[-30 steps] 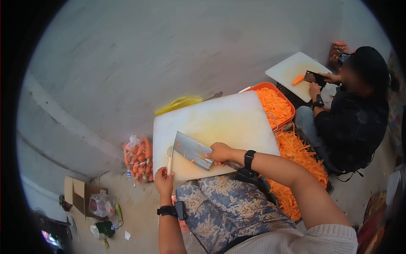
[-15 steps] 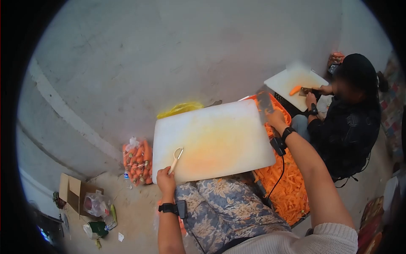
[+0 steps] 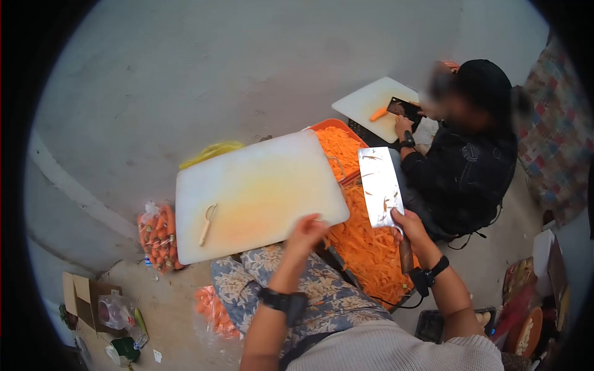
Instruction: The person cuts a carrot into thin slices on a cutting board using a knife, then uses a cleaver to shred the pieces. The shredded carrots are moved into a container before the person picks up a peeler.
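A cleaver is in my right hand, gripped by its wooden handle. Its broad blade points up, with orange bits stuck to it, above the shredded carrot. My left hand hovers at the near right edge of the white cutting board; it is slightly blurred, its fingers loosely apart with nothing visible in them. On the board's left part lies a peeler, touched by neither hand. Shredded carrot fills a container beside my right leg, and more carrot strips fill an orange-red tray behind it.
To the right, a person in black holds a cleaver near a carrot on another board. Left on the floor are a bag of whole carrots, a cardboard box and plastic waste. A bag of orange pieces sits by my leg.
My left hand has let go of the peeler, leaving it on the board, and moved right. My right hand has brought the cleaver nearer, its blade face now in view. The camera view has shifted right.
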A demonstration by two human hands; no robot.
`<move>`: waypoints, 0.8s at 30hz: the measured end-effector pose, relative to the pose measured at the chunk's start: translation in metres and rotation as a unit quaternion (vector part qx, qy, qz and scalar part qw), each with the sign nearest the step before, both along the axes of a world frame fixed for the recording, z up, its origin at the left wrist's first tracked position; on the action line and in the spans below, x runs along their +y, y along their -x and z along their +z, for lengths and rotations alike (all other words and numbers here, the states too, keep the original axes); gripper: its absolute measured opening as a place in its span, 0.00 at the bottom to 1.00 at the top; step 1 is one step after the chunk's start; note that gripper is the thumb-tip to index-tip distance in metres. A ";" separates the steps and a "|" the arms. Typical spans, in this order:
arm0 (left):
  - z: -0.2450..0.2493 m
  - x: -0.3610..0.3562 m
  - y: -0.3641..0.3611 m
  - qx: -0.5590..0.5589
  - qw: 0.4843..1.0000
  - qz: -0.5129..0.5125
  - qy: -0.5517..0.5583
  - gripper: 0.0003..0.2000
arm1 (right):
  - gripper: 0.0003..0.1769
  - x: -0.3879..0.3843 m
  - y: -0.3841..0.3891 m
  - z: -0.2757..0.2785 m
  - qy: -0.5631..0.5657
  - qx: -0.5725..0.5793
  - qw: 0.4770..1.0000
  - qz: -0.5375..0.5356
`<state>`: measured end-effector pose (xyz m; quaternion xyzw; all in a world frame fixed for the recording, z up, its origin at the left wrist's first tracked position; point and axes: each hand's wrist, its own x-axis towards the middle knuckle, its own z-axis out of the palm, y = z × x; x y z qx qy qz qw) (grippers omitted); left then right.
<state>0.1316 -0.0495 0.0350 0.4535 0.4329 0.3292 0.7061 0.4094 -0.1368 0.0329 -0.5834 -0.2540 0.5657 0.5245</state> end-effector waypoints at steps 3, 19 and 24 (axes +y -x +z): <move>-0.018 -0.047 -0.076 -0.102 0.977 -0.133 0.134 0.29 | 0.19 -0.034 0.006 0.004 0.007 -0.028 1.000 -0.010; -0.069 -0.105 -0.150 -0.157 0.965 -0.072 0.196 0.22 | 0.22 -0.129 0.003 -0.025 0.046 -0.063 0.997 -0.021; -0.063 -0.101 -0.149 -0.129 0.963 -0.058 0.229 0.20 | 0.23 -0.147 -0.002 -0.031 0.073 -0.053 0.996 0.003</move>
